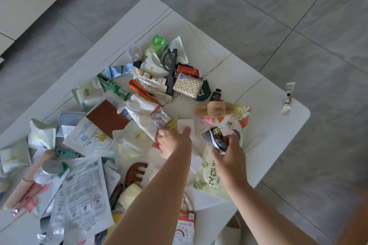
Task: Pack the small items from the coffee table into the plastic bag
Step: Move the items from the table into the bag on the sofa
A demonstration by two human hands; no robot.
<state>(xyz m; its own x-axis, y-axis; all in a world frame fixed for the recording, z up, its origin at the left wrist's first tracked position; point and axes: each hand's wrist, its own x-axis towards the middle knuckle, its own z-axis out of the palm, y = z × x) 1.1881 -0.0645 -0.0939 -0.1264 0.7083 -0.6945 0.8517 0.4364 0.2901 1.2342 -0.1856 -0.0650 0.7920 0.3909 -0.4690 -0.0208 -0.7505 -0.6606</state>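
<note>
1. The person's left hand reaches over the white coffee table, its fingers curled round a bunch of small things: a white cloth glove, a small clear packet of coloured beads and something yellow just beside it.
2. The right hand grips a crumpled black-and-silver foil wrapper — the fingers are closed tight round its lower end.
3. Under the right hand lies the pale green-and-white plastic bag printed with vegetables, flat on the table near its right edge; whether its mouth is open cannot be told.
4. A fluffy tan hair claw rests on the bag's far end.
5. Beyond it sit a dark round tin, a cream tissue pack with a small flower pattern, black-framed glasses, an orange utility knife and a green wipes pack.
6. A white tube lies alone near the table's right corner, well apart from the pile.
7. Left of the arms — flat white sachets with printed text, a brown card and a wooden massage comb.
</note>
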